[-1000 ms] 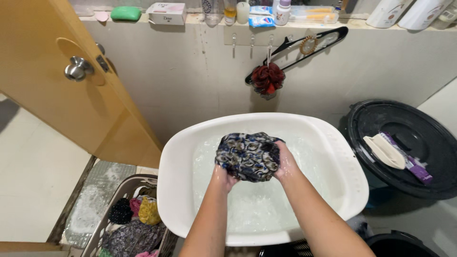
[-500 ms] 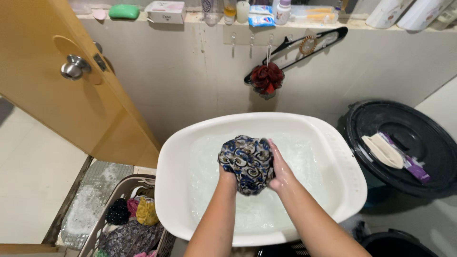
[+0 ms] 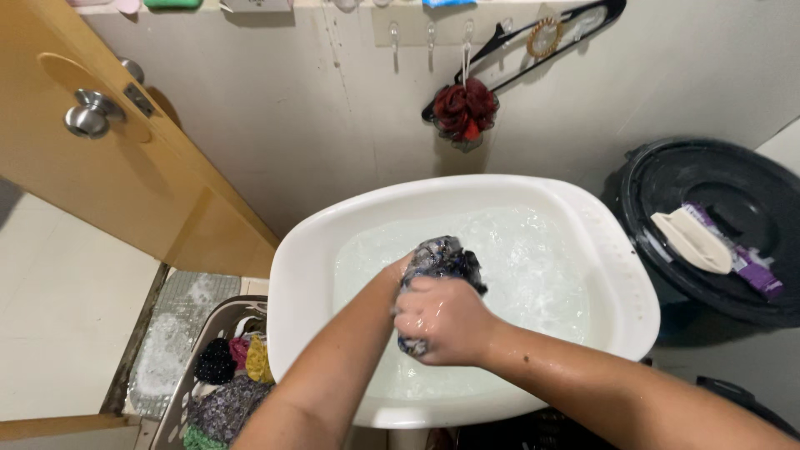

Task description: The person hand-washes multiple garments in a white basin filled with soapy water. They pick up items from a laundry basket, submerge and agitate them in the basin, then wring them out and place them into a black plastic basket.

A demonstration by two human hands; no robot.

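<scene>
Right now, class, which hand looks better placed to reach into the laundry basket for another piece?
Probably the left hand: the laundry basket sits on that side, below the basin. The right hand is clenched around the patterned cloth, crossing in front.

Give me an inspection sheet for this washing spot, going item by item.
Surface: white basin holding sudsy water.
Job's things: patterned cloth, bunched and wet, held above the water.
Clutter: laundry basket of mixed clothes at lower left; brush and purple packet on a black bin lid.
Hands: right hand clenched on the cloth; left hand mostly hidden behind it, gripping it too.
Cables: nothing seen.
Surroundings: wooden door, red pouf and black hanger on wall hooks.
</scene>
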